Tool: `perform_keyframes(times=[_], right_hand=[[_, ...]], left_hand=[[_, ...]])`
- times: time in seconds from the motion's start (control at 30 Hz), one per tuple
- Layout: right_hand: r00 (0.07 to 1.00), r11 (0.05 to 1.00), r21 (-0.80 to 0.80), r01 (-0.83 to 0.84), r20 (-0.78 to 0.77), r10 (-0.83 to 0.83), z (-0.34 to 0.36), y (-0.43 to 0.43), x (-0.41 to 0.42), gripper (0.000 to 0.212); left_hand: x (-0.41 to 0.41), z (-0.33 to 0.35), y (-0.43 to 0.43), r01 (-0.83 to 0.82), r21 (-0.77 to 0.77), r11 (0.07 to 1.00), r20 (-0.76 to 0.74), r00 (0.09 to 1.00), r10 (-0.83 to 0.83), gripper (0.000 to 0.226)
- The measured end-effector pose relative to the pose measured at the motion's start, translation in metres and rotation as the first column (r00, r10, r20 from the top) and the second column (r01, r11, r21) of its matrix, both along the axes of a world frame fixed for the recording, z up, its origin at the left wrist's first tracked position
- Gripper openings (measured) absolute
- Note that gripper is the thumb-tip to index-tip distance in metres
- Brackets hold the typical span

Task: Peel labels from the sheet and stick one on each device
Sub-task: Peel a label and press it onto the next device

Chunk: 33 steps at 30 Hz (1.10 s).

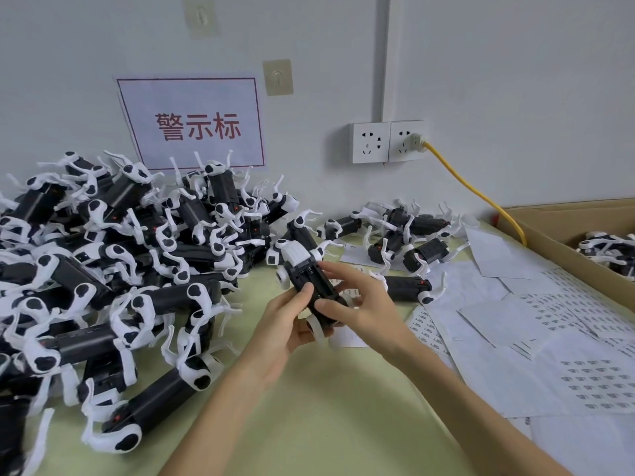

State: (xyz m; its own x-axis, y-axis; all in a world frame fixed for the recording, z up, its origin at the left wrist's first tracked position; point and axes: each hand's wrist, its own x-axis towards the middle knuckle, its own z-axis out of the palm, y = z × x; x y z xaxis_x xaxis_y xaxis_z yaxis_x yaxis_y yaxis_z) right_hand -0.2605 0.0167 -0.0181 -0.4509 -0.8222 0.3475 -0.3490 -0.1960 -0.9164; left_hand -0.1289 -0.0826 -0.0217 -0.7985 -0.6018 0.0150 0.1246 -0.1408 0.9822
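While gripping device [300, 271] in left hand [285, 324] and pinching its top face with right hand [367, 304], note long axis running away-left; find sheets [536, 314] rightward, nearest right hand.

On the wall I see a white sign [192, 123] with red characters and a red border, one stick-on hook [277, 77] beside it, another [200, 16] higher up, and a double socket [369, 142] under a white conduit [385, 56]. A yellow cable [481, 197] runs from the plug [417, 140] down toward a cardboard box [549, 247] at the right of the pale green bench [309, 407]
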Motion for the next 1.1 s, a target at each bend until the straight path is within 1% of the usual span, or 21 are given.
perform_keyframes(times=[0.07,0.13,0.3,0.4,0.47,0.53,0.57,0.6,0.67,0.73,0.77,0.83,0.93,0.97,1.03,1.07,1.1], right_hand=[[0.999,1.000,-0.005,-0.020,-0.028,0.020,-0.003,-0.002,0.002,0.055],[0.999,1.000,-0.003,-0.023,-0.030,0.023,-0.004,-0.002,0.002,0.054],[0.999,1.000,-0.001,-0.001,-0.046,0.001,-0.005,-0.001,0.001,0.049],[0.997,0.999,0.001,0.051,-0.066,-0.051,-0.004,-0.003,0.000,0.041],[0.997,0.997,-0.003,0.076,0.000,-0.076,-0.003,-0.005,-0.002,0.035],[0.992,0.992,0.058,0.115,0.043,-0.117,-0.005,-0.005,-0.007,0.035],[0.989,0.981,0.131,0.143,0.017,-0.146,-0.006,-0.006,-0.010,0.038],[0.985,0.958,0.226,0.175,-0.052,-0.167,-0.008,-0.006,-0.013,0.044],[0.950,0.876,0.413,0.249,-0.280,-0.139,-0.014,-0.006,-0.016,0.062],[0.874,0.804,0.496,0.327,-0.483,-0.057,-0.020,-0.008,-0.013,0.078],[0.838,0.784,0.512,0.350,-0.545,-0.018,-0.024,-0.009,-0.011,0.082],[0.809,0.755,0.550,0.358,-0.587,0.043,-0.030,-0.011,-0.009,0.085],[0.796,0.733,0.572,0.369,-0.601,0.067,-0.030,-0.010,-0.015,0.081],[0.797,0.734,0.570,0.370,-0.600,0.064,-0.028,-0.009,-0.017,0.080],[0.815,0.746,0.561,0.359,-0.577,0.042,-0.025,-0.006,-0.019,0.078],[0.827,0.756,0.551,0.354,-0.562,0.022,-0.024,-0.006,-0.019,0.077],[0.839,0.769,0.535,0.351,-0.544,-0.005,-0.023,-0.005,-0.019,0.075]], left_hand=[[0.000,0.000,0.000,0.013,0.097,0.995,-0.039,0.999,-0.009,0.042],[0.000,0.000,-0.001,0.007,0.154,0.988,-0.054,0.999,0.001,0.041],[0.001,0.000,0.000,-0.007,0.111,0.994,-0.045,0.999,0.012,0.037],[0.000,-0.002,-0.001,-0.081,0.105,0.991,-0.064,0.994,0.088,0.037],[0.000,-0.002,-0.005,-0.144,0.135,0.980,-0.089,0.984,0.156,0.040],[0.003,-0.001,-0.010,-0.183,0.142,0.973,-0.086,0.977,0.196,0.046],[0.005,-0.001,-0.014,-0.192,0.147,0.970,-0.088,0.975,0.206,0.046],[0.006,-0.002,-0.018,-0.196,0.161,0.967,-0.098,0.972,0.214,0.048],[0.008,-0.003,-0.022,-0.197,0.215,0.956,-0.107,0.969,0.224,0.049],[0.009,-0.002,-0.021,-0.166,0.253,0.953,-0.108,0.974,0.199,0.040],[0.010,-0.002,-0.020,-0.139,0.262,0.955,-0.103,0.980,0.171,0.034],[0.008,0.001,-0.017,-0.092,0.274,0.957,-0.079,0.990,0.117,0.028],[0.009,0.006,-0.011,-0.027,0.316,0.948,-0.073,0.996,0.053,0.032],[0.009,0.007,-0.010,0.017,0.295,0.955,-0.105,0.994,0.015,0.041],[0.011,0.007,-0.009,0.116,0.207,0.971,-0.198,0.977,-0.074,0.070],[0.011,0.005,-0.010,0.145,0.188,0.972,-0.220,0.970,-0.102,0.078],[0.012,0.003,-0.011,0.151,0.183,0.971,-0.215,0.970,-0.110,0.080]])
